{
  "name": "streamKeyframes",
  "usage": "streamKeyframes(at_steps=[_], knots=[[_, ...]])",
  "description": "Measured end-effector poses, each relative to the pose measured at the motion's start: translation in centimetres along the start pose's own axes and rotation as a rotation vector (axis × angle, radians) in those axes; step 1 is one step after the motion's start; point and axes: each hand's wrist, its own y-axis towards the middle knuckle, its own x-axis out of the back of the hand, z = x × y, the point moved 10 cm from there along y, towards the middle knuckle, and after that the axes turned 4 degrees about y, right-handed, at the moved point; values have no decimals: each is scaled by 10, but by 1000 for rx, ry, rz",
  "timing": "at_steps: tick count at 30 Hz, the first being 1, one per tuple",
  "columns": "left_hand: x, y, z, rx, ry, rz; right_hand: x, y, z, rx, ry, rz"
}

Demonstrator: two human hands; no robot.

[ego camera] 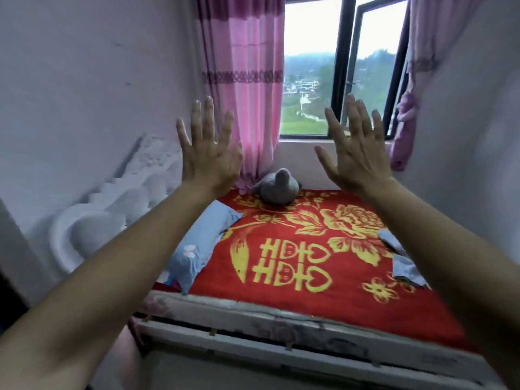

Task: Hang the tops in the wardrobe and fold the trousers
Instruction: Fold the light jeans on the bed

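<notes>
Both hands up in front of the head camera, over the near end of the bed. Left hand: palm away, fingers straight and spread, holding nothing. Right hand: the same, released and empty. Neither touches anything.

Bed carries a red blanket with a gold flower pattern. Blue pillow along its left side. Grey soft toy at the far end, against the foot of the pink curtain. Window beyond, one pane swung open.

Task's things: two folded cloth pieces, pale blue-grey, lie on the blanket near the bed's right side, one just behind the other, partly hidden by the right forearm. Cannot tell whether they are tops or trousers. No wardrobe and no hanger in view.

Step in hand, as I judge it: none of the handling proper. The hands are presented empty, which fits either the very start or the close of the job. The neat fold of the cloth pieces hints that folding may be done, but this is not certain.

Next move, if work remains: lower the right hand to the nearer cloth piece, lift it clear of the blanket, and shake it open to identify it. A top then needs a hanger and a turn towards the wardrobe, wherever it stands.
</notes>
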Motion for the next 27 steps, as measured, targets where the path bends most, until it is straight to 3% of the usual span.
streamKeyframes(at_steps=[8,15,27], knots=[[-179,8,-173,-194,-207,185,-115,-86,-161,-154,-136,256],[-326,36,-281,-301,-329,347,-211,-119,-297,-465,-255,428],[-446,75,-530,-510,-555,493,-246,-194,-489,-767,-344,472]])
